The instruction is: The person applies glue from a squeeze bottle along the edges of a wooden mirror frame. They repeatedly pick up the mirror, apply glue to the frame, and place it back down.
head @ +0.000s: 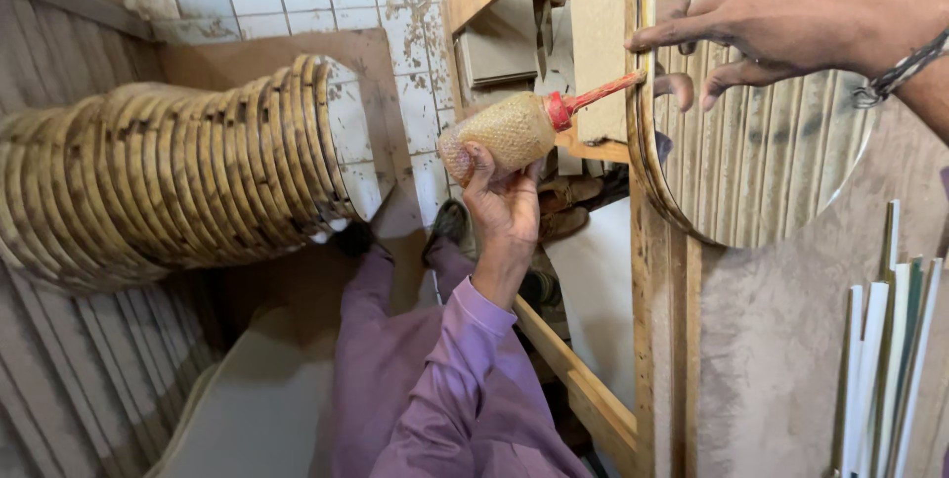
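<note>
Against a tiled workshop wall, seen from the head camera, the left hand (502,203) is closed around the base of a squeeze bottle (514,130), its body crusted with dried glue and its red nozzle (593,97) angled up to the rim of a round wooden frame (645,132). The right hand (781,18), a braided band at the wrist, rests half-open on the frame's upper edge, forefinger stretched along the rim just above the nozzle tip; it steadies and grips nothing.

The bottle sits at centre frame, between the purple sleeve (450,369) below and the frame to the right. It looks light and soft-walled, likely to yield under a squeeze, its rough coating giving good purchase; the wide belly is the natural place to hold, the thin nozzle not. The frame appears stiff and thin-edged, best taken by its rim.

A stack of similar wooden rings (188,176) lies on its side at left; pale strips (885,369) stand at lower right.
</note>
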